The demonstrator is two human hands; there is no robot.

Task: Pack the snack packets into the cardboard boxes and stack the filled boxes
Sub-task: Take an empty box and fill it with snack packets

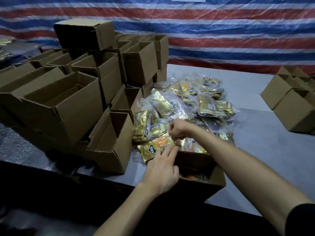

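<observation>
**Head view: both hands at the packet heap**

Black print on the gold packet (154,149) is too blurred to read. Right hand (177,132) is curled and pinches the packet's crinkled clear wrap. Left hand (162,169) lies flat, straight fingers touching the same packet. It lies just beyond the open box (215,182) at the table (252,138) edge. Glossy packets (192,103) are heaped behind, with empty cardboard boxes (73,99) crowding the left. Bare grey table lies to the right.

Stacked boxes (76,103) along the left; bare table (252,133) right of the packet heap (187,103).
</observation>
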